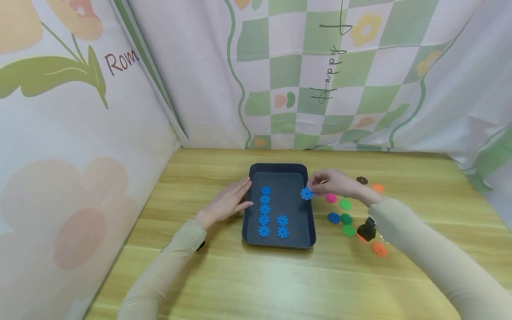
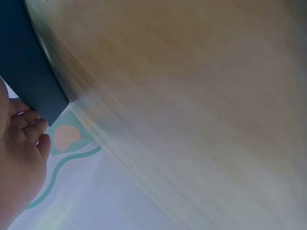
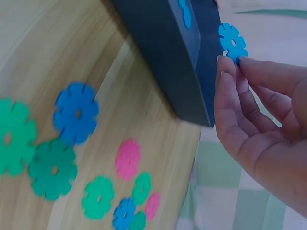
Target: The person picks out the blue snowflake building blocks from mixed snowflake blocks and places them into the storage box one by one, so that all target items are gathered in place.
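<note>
A dark grey tray (image 1: pixel 294 209) lies on the wooden table. In it, several blue notched discs (image 1: pixel 265 209) form a column along the left side, and two more blue discs (image 1: pixel 282 226) sit to the right of its lower end. My left hand (image 1: pixel 226 201) rests against the tray's left wall with fingers extended; in the left wrist view the same hand (image 2: pixel 26 148) touches the tray wall (image 2: pixel 33 62). Over the tray's right rim, my right hand (image 1: pixel 330 183) pinches a blue disc (image 1: pixel 306 194) by its edge between thumb and fingertips, as the right wrist view also shows the disc (image 3: pixel 232 42).
Right of the tray lie loose notched discs: a blue one (image 1: pixel 334 218), green ones (image 1: pixel 349 230), a pink one (image 1: pixel 330 198), orange ones (image 1: pixel 379 249) and a dark brown one (image 1: pixel 362 180). A black object (image 1: pixel 366 230) shows by the right forearm. Patterned curtains (image 1: pixel 304 111) hang behind the table.
</note>
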{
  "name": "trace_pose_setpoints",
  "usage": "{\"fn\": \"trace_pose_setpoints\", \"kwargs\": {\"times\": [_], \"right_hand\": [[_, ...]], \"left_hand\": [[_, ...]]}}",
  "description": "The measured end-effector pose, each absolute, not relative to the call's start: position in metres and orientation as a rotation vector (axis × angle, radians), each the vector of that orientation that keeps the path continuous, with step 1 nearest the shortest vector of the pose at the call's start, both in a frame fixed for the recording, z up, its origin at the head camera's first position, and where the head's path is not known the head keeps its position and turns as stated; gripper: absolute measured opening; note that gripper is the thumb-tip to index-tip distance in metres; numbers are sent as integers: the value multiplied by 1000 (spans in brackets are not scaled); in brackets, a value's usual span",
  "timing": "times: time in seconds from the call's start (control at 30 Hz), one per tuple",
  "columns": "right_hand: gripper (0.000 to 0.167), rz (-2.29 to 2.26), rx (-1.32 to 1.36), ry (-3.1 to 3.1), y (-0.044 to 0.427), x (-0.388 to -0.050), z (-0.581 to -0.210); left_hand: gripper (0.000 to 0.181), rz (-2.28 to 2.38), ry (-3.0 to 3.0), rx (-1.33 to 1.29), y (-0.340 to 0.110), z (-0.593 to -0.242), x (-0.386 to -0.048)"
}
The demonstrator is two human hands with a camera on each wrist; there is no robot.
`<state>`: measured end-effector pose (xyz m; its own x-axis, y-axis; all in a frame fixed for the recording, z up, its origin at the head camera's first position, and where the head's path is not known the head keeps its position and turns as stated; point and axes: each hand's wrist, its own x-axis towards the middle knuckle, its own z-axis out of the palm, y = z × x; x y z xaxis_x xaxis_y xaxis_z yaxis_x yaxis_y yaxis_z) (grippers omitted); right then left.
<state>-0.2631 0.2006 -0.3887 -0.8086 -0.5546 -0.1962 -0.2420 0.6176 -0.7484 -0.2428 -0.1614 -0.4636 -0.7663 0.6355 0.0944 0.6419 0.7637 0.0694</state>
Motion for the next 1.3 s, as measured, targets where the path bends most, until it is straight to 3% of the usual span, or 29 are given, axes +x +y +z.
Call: {"fn": "trace_pose_setpoints", "kwargs": {"times": [0.57,1.3], "right_hand": [[9,-880,-830,2434,143,-271,-410],[9,-757,-796,2482,123,-269,-426]], "left_hand": [[71,-139,-2911,-1039,-163,-464,-245],[71,-139,-2941,-1025,-162,-465,-245]]}}
